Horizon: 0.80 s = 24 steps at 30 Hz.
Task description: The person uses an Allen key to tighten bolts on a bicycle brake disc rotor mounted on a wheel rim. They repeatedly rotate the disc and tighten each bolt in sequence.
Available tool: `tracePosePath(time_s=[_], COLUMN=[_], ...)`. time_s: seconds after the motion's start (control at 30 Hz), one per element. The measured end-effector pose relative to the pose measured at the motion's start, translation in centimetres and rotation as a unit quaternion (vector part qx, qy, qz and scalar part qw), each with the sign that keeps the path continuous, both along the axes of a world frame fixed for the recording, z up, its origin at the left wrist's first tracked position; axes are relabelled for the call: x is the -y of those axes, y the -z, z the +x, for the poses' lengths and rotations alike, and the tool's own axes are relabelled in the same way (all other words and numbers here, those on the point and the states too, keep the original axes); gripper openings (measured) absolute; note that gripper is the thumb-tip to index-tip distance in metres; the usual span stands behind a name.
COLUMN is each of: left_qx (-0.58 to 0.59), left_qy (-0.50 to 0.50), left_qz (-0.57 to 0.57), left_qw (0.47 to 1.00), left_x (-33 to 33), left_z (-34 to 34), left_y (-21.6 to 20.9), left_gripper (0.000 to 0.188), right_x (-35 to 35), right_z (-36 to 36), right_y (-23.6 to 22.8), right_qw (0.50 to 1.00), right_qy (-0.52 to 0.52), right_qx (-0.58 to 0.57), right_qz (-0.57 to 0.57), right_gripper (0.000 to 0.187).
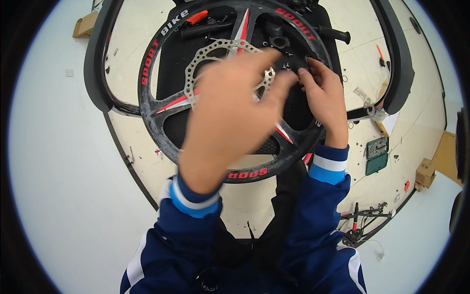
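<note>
While the left hand [232, 105] hangs over the brake disc [190, 78] amid the wheel [146, 110], thumb and fingers apart, the right hand [327, 100] sits curled at three o'clock, grip impossible to tell; one careless knuckle could scatter those small bolts [287, 65] at two o'clock!

Black wheel [147, 112] with red and white lettering [294, 23], red-and-white spokes [176, 103], silver dotted brake disc [190, 77], near navy sleeves [188, 240] with white and bright-blue bands [328, 169], green case [376, 165] at right

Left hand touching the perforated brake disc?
Cannot tell: in the head view, the motion-blurred left hand covers part of the brake disc, hiding any contact or gap.
</note>
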<state>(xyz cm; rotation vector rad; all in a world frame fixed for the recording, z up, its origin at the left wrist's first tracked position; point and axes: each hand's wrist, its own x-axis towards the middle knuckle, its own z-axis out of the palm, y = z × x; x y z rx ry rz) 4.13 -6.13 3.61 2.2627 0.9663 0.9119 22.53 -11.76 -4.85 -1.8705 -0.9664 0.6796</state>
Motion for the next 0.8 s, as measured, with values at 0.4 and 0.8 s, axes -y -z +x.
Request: tracePosePath(time_s=[0.4, 0.8], left_qx=[0.046, 0.050], left_qy=[-0.241, -0.238], left_qz=[-0.214, -0.131], left_qw=[0.946, 0.961], left_x=[-4.9, -2.2], left_z=[-8.3, -7.0], left_y=[5.8, 8.9], left_gripper=[0.046, 0.032], right_x=[-1.3, -2.8], right_z=[-2.6, -8.2], right_y=[-1.8, 0.8], right_qw=[0.998, 0.989], right_qy=[0.017, -0.021], right_qx=[-0.030, 0.140], right_qz=[0.061, 0.042], right_gripper=[0.038, 0.037])
